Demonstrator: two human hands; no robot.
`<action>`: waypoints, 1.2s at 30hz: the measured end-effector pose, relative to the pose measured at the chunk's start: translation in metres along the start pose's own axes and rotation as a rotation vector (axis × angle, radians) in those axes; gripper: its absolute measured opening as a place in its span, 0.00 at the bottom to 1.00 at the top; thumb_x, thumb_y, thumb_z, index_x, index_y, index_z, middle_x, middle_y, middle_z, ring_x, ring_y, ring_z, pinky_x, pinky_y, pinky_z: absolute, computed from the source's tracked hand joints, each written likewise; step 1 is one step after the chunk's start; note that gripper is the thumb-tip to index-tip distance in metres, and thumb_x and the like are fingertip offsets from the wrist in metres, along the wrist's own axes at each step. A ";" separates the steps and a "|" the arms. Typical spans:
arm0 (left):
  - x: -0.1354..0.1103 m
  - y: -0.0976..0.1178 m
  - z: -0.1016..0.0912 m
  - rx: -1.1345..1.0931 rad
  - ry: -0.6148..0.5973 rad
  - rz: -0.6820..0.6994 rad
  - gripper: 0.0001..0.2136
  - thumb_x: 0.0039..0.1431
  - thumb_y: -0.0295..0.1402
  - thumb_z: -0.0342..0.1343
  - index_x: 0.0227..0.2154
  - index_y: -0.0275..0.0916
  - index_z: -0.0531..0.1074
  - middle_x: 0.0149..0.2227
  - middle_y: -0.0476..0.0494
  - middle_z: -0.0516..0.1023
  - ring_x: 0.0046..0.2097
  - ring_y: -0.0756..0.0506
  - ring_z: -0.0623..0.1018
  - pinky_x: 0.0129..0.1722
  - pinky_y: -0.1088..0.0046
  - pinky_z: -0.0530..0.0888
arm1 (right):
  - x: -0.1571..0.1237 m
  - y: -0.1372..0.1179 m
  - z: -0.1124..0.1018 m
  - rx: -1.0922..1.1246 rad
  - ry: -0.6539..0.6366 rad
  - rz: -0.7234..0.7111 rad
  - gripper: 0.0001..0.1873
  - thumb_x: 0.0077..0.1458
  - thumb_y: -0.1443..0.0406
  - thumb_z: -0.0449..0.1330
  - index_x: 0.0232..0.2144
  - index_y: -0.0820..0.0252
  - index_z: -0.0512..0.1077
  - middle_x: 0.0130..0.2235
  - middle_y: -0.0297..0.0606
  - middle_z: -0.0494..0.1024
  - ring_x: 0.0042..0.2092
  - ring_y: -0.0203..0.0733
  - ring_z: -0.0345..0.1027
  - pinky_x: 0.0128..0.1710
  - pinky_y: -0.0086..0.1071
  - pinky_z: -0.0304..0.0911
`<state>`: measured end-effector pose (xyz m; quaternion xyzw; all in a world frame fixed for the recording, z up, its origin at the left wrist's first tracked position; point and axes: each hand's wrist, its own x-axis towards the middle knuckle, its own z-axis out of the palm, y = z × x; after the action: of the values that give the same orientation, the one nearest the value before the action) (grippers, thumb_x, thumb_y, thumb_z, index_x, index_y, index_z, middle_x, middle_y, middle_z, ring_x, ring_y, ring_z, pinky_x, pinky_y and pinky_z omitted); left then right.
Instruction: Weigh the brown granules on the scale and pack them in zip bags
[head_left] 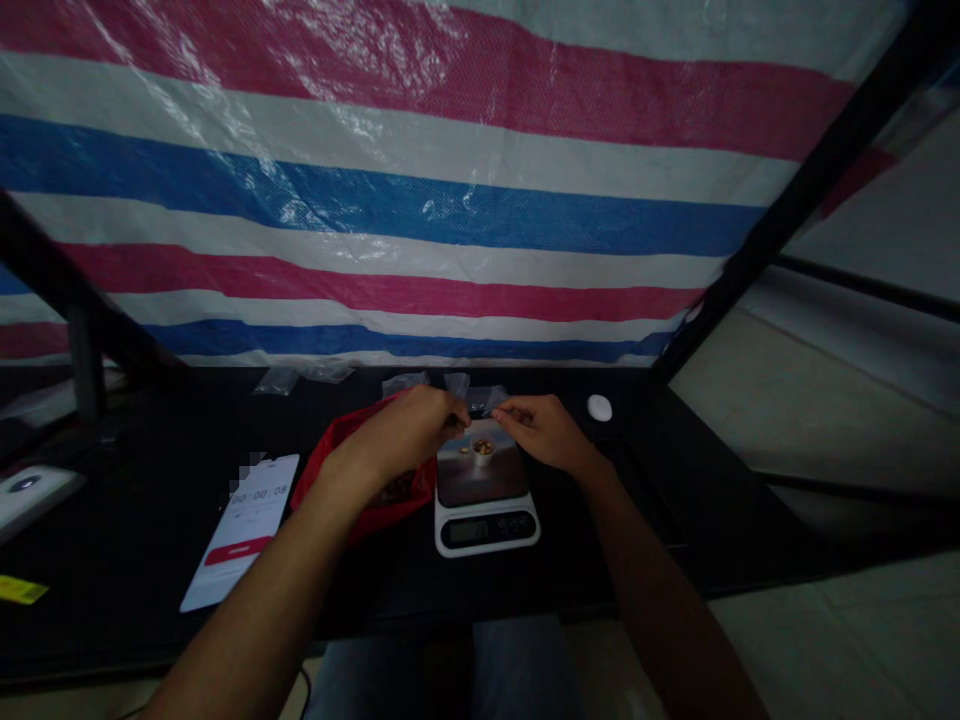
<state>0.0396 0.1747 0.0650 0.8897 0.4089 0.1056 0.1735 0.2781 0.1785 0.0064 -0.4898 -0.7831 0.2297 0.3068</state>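
Observation:
My left hand [424,420] and my right hand [541,430] are both closed in a pinch over the far edge of a digital kitchen scale [480,490]. Between their fingertips is a small clear plastic bag [484,400], gripped at both sides. On the scale's metal plate stands a small white cup [483,458] holding brownish pieces, too small to name, with a bit of the same lying beside it. An open red bag [322,470] sits left of the scale under my left forearm, with dark brown pieces inside, partly hidden.
Several clear plastic bags [277,380] lie along the table's back edge. A phone showing a timer [244,530] is at the left, with a yellow packet [22,590] farther out. A white round object [599,407] lies at right. Striped sheeting [420,220] hangs behind.

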 end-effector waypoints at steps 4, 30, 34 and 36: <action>0.013 0.014 0.011 -0.029 -0.049 0.035 0.12 0.66 0.24 0.55 0.40 0.40 0.84 0.41 0.40 0.88 0.46 0.40 0.85 0.44 0.70 0.73 | 0.000 0.001 0.000 0.034 0.002 0.004 0.14 0.63 0.61 0.59 0.33 0.63 0.81 0.27 0.34 0.77 0.28 0.35 0.65 0.30 0.30 0.53; 0.014 0.025 0.019 -0.108 -0.047 0.060 0.12 0.62 0.23 0.59 0.44 0.41 0.83 0.45 0.42 0.87 0.48 0.39 0.84 0.46 0.70 0.73 | -0.026 0.034 -0.050 0.002 -0.397 0.322 0.06 0.47 0.69 0.69 0.32 0.60 0.82 0.31 0.36 0.85 0.33 0.42 0.78 0.32 0.31 0.67; 0.013 0.025 0.019 -0.114 -0.046 0.043 0.13 0.62 0.22 0.60 0.46 0.40 0.83 0.48 0.41 0.87 0.51 0.40 0.84 0.48 0.70 0.73 | -0.027 0.034 -0.042 -0.106 -0.381 0.354 0.09 0.43 0.75 0.68 0.28 0.58 0.81 0.31 0.35 0.85 0.33 0.43 0.79 0.31 0.31 0.67; 0.012 0.024 0.019 -0.138 -0.053 0.045 0.13 0.62 0.22 0.59 0.46 0.40 0.83 0.48 0.41 0.87 0.49 0.40 0.84 0.47 0.70 0.73 | -0.025 0.032 -0.037 -0.127 -0.383 0.341 0.11 0.41 0.78 0.66 0.25 0.58 0.80 0.28 0.34 0.84 0.32 0.42 0.78 0.30 0.30 0.65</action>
<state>0.0704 0.1656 0.0573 0.8870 0.3759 0.1139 0.2427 0.3326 0.1708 0.0049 -0.5808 -0.7457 0.3169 0.0787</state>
